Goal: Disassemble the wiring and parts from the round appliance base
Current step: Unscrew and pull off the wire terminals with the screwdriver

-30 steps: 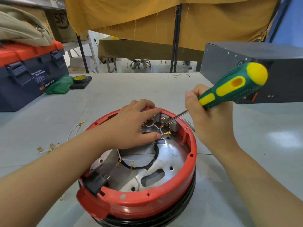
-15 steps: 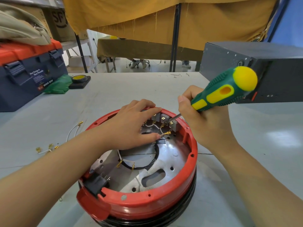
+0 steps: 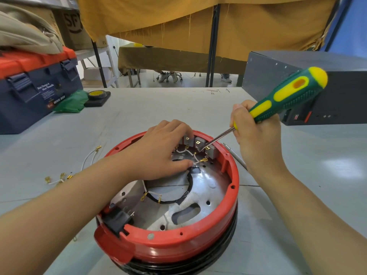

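- The round appliance base (image 3: 178, 245) is sitting on the gray table (image 3: 139, 116), right in front of the person. It has a red ring on top and a black ring under it.
- Inside the base, a shiny metal plate (image 3: 210, 187) is showing, with holes in it.
- Three small gray blocks (image 3: 198, 142) are standing in a row at the far side of the base, just inside the red ring. White wires (image 3: 188, 152) with little gold ends are running below them.
- A black wire (image 3: 188, 187) is curving around the middle of the plate.
- A black plug part (image 3: 117, 219) is sitting at the near left edge of the base.
- The left hand (image 3: 158, 153) is lying flat over the far side of the base. Its fingers are straight and are touching the leftmost gray block, and the thumb is resting on the plate. It is not grabbing anything.
- The right hand (image 3: 256, 139) is wrapping its fingers tight around a green and yellow screwdriver (image 3: 286, 96).
- The screwdriver's metal tip is pointing down and left, touching the gray blocks near the middle one.
- Loose white wires with gold ends (image 3: 87, 161) are lying on the table, left of the base.
- A blue and red toolbox (image 3: 35, 86) is sitting far to the left.
- A dark gray box (image 3: 337, 86) is sitting on the right, behind the screwdriver.
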`<state>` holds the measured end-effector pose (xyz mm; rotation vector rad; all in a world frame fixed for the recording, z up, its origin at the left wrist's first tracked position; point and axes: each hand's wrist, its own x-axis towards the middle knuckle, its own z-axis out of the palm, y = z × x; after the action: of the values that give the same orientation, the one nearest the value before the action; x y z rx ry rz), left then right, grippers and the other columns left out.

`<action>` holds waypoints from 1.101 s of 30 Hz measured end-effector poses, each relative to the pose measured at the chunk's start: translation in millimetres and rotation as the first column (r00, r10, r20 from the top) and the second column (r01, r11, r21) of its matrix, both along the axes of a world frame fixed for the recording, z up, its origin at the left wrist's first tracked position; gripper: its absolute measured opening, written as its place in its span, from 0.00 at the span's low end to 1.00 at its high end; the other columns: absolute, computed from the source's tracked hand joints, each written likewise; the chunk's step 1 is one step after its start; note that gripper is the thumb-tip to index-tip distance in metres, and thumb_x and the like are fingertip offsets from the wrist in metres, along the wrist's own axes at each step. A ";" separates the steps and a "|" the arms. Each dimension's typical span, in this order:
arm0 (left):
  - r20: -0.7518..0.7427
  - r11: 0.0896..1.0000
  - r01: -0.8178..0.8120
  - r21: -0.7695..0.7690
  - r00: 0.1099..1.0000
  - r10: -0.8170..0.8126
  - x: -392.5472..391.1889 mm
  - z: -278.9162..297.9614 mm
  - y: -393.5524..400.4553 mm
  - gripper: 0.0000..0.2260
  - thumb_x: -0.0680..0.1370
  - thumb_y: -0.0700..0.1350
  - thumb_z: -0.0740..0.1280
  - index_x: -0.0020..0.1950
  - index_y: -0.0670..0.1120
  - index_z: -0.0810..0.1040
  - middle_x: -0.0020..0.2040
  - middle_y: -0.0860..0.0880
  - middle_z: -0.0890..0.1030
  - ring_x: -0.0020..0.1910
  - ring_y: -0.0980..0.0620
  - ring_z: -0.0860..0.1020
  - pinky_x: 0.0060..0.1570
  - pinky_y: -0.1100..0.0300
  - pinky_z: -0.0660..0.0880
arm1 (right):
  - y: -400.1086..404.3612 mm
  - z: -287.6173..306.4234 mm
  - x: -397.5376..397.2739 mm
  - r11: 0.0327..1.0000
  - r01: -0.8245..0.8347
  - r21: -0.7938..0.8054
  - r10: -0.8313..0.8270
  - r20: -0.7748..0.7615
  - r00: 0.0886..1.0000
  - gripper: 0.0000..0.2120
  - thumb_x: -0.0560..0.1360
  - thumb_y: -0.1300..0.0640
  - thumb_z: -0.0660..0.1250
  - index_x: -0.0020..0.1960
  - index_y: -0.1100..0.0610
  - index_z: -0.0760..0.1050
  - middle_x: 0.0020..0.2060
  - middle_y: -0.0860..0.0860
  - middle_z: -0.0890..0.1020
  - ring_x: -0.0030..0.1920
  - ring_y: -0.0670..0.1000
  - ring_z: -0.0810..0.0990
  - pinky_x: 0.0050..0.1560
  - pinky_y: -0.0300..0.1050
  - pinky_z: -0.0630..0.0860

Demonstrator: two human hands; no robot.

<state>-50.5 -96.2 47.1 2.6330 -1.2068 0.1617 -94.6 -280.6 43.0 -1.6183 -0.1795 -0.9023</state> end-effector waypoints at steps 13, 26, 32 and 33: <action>0.022 0.999 0.019 0.037 1.000 -0.020 2.2 -2.6 3.2 0.16 0.74 0.59 0.64 0.59 0.57 0.75 0.72 0.53 0.62 0.68 0.54 0.61 0.67 0.57 0.60 | -0.1 4.3 -11.9 0.934 -0.037 -0.356 0.084 0.118 0.989 0.17 0.75 0.64 0.62 0.31 0.49 0.64 0.23 0.41 0.69 0.28 0.39 0.70 0.33 0.26 0.63; 0.027 0.998 0.020 0.061 0.999 -0.022 1.2 -3.4 2.6 0.18 0.74 0.60 0.64 0.62 0.58 0.75 0.73 0.52 0.60 0.69 0.53 0.59 0.69 0.54 0.58 | -3.4 7.2 -5.7 0.986 -0.085 -0.147 0.078 -0.052 0.996 0.13 0.72 0.59 0.60 0.30 0.61 0.63 0.21 0.45 0.65 0.24 0.44 0.64 0.28 0.30 0.62; 0.023 0.998 0.016 0.067 1.000 -0.017 1.2 -3.1 2.6 0.18 0.74 0.60 0.63 0.62 0.58 0.75 0.73 0.52 0.59 0.69 0.53 0.58 0.69 0.56 0.58 | -0.6 4.1 -5.3 0.992 -0.059 -0.112 0.057 -0.019 0.998 0.14 0.73 0.59 0.60 0.30 0.60 0.65 0.20 0.45 0.65 0.23 0.44 0.65 0.28 0.30 0.62; 0.022 0.997 0.016 0.069 1.000 -0.017 0.8 -3.1 2.5 0.18 0.74 0.60 0.63 0.62 0.58 0.75 0.73 0.52 0.59 0.69 0.53 0.58 0.69 0.56 0.58 | -0.1 3.4 -6.8 0.988 -0.047 -0.148 0.047 -0.005 0.999 0.14 0.73 0.60 0.60 0.30 0.61 0.65 0.21 0.45 0.66 0.24 0.43 0.65 0.28 0.30 0.62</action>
<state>-49.7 -93.7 44.1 2.6862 -1.2629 0.1497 -101.4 -280.8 46.3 -1.7448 -0.2889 -0.8681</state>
